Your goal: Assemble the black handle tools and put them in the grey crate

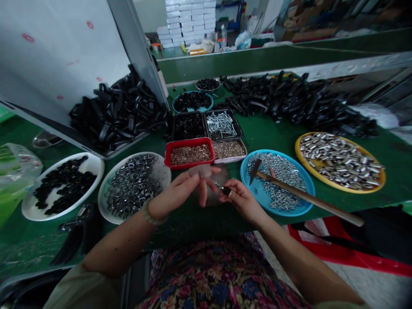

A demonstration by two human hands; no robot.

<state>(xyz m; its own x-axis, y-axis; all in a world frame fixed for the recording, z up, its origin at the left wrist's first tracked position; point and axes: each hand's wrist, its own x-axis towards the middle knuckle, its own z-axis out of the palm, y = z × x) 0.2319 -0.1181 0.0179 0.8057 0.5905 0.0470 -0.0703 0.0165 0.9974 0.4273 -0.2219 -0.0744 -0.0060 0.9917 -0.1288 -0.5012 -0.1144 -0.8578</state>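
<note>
My right hand (240,196) pinches a small part with a black end (227,191) and a thin shiny metal end. The metal end points left, toward the fingertips of my left hand (189,185). The left fingers are spread and slightly bent, with a pale, blurred covering (201,170) over part of them; contact with the metal end cannot be made out. Beneath both hands lies a flat grey metal plate (210,198). Close to my right hand, a hammer (283,185) rests across a blue tray (246,171) of small silver parts.
Behind the hands are a red tray (168,156) of copper-coloured rivets and a black tray of silver screws (222,124). White plates (165,171) of metal rings and black pieces lie left. A yellow tray (383,180) of metal sleeves and piled black handles (289,101) occupy the right.
</note>
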